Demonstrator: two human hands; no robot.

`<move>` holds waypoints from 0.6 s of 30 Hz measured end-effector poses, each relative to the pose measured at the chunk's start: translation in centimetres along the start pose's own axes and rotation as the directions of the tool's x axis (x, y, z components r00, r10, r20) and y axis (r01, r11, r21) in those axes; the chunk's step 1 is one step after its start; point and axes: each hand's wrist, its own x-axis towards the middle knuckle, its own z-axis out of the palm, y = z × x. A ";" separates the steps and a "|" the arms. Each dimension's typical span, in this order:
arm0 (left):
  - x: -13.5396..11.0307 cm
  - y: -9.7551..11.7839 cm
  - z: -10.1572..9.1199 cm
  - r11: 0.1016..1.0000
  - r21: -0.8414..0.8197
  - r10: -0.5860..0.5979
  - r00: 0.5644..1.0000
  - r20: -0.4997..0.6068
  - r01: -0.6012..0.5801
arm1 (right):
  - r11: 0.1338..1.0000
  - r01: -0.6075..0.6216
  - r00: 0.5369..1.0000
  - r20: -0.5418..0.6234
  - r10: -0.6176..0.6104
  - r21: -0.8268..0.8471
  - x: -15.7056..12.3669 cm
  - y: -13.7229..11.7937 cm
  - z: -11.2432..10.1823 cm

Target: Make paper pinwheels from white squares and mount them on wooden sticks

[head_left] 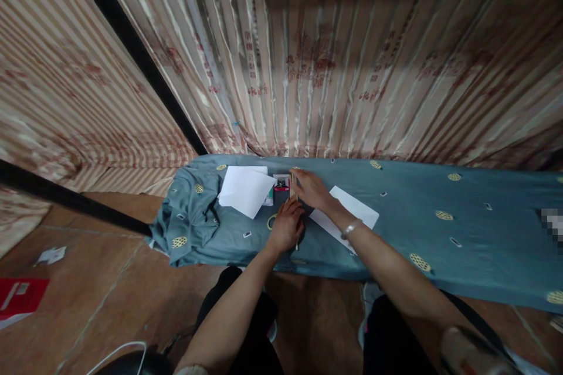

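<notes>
My left hand [288,225] is closed over the near part of some thin, light-brown wooden sticks [293,186]. Past its fingers a narrow tip pokes out toward me. At the far end of the same sticks, my right hand [313,188] has its thumb and fingers closed around them. How many sticks there are, I cannot make out. Left of the sticks is a small red-edged box [281,183] with dark contents. A roll of yellowish tape [271,222] lies beside my left hand. Under my right forearm is a white paper sheet [361,206].
More white sheets [246,187] lie on the left, partly over a green-and-white box [268,199]. A blue-green patterned cloth [396,234] covers the long, low surface. Striped curtains [308,70] hang behind it, with a dark pole [141,58] at left. A red packet [21,296] is on the floor.
</notes>
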 end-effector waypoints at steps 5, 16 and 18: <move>-0.2 0.1 0.0 1.000 -0.001 -0.005 1.000 -0.004 0.005 | 0.997 -0.027 0.995 0.093 0.034 -0.078 5.9 -1.5 3.0; -0.2 -0.1 -0.7 1.000 0.014 -0.024 1.000 0.011 0.024 | 0.979 -0.076 0.997 0.018 0.081 -0.188 7.9 0.4 -1.6; -0.3 -0.1 -1.0 0.999 0.020 -0.032 0.999 0.015 0.031 | 0.975 -0.097 0.995 0.005 0.100 -0.199 7.6 1.4 -2.4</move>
